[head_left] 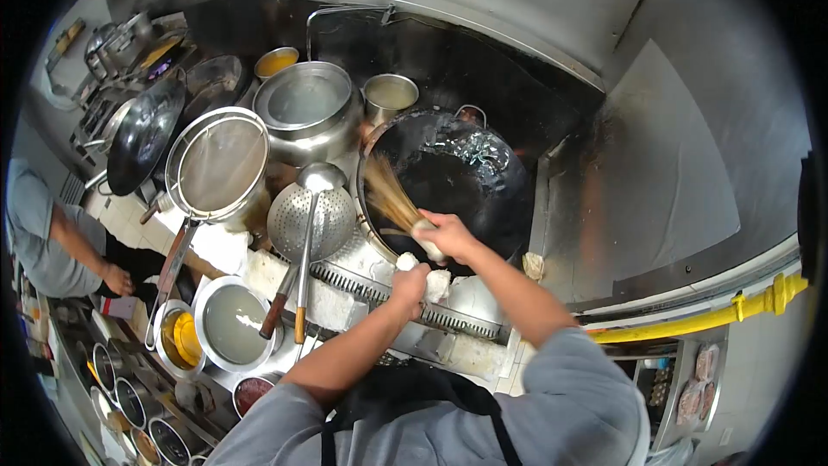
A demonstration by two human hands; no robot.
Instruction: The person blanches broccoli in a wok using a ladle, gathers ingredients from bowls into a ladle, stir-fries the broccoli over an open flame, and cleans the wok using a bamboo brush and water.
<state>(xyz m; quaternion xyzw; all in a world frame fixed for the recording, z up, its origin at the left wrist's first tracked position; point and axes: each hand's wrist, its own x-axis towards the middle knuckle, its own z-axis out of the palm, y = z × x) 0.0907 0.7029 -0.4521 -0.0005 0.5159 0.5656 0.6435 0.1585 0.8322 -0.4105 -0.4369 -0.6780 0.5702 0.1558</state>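
A large black wok [457, 198] sits on the range with a shiny wet patch near its far rim. My right hand [447, 235] is closed around the pale handle of a bamboo brush [390, 194], whose bristles fan out over the wok's left side. At the wok's near edge my left hand [409, 286] grips a folded white cloth [437, 285], part of which sticks out on both sides of the fingers. Left of the wok lie a perforated skimmer [297, 233] and a steel ladle [321, 178] with a wooden handle.
A mesh strainer [217, 164] and a large steel pot [308, 112] stand at the left. Nearer are a bowl of cloudy water [235, 324] and a container of yellow liquid [182, 338]. A person [52, 233] stands far left. A yellow pipe [690, 319] runs along the right.
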